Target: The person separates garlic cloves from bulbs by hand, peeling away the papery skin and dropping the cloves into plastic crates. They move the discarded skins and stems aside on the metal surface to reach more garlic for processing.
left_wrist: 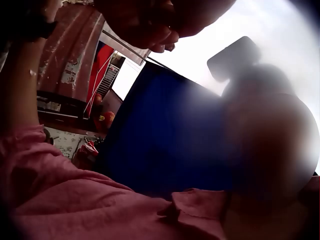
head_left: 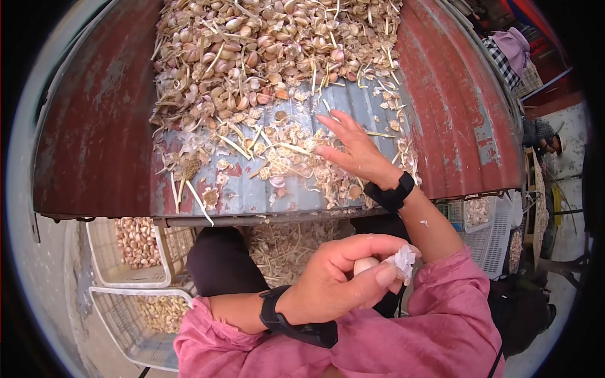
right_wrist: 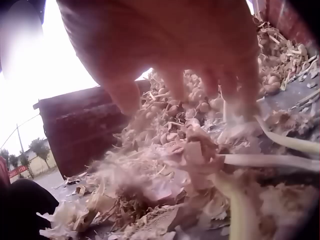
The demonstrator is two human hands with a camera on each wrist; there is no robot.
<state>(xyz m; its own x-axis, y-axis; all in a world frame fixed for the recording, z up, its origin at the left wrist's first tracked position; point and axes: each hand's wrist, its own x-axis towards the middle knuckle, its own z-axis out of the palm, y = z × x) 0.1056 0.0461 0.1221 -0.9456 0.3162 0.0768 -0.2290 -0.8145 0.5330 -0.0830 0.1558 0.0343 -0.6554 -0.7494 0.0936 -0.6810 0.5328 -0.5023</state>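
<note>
Over the lap, my left hand (head_left: 337, 280) grips pale, rounded garlic (head_left: 365, 266) between curled fingers and thumb. A tuft of papery white skin (head_left: 404, 259) sticks out by the fingertips. My right hand (head_left: 360, 151) is spread above the sheet-metal table (head_left: 233, 196), fingers extended and holding nothing. Below it lie loose garlic skins (head_left: 296, 165) and dry stalks. The right wrist view has that same hand (right_wrist: 165, 45) with its fingers pointing down toward the debris. In the left wrist view the left hand (left_wrist: 155, 22) is dark and its garlic is hidden.
A big heap of garlic cloves (head_left: 265, 47) covers the table's far part, between red metal side panels (head_left: 94, 120). Left of the legs stand a crate of cloves (head_left: 169, 252) and another crate (head_left: 107, 315). White baskets (head_left: 495, 236) stand at right.
</note>
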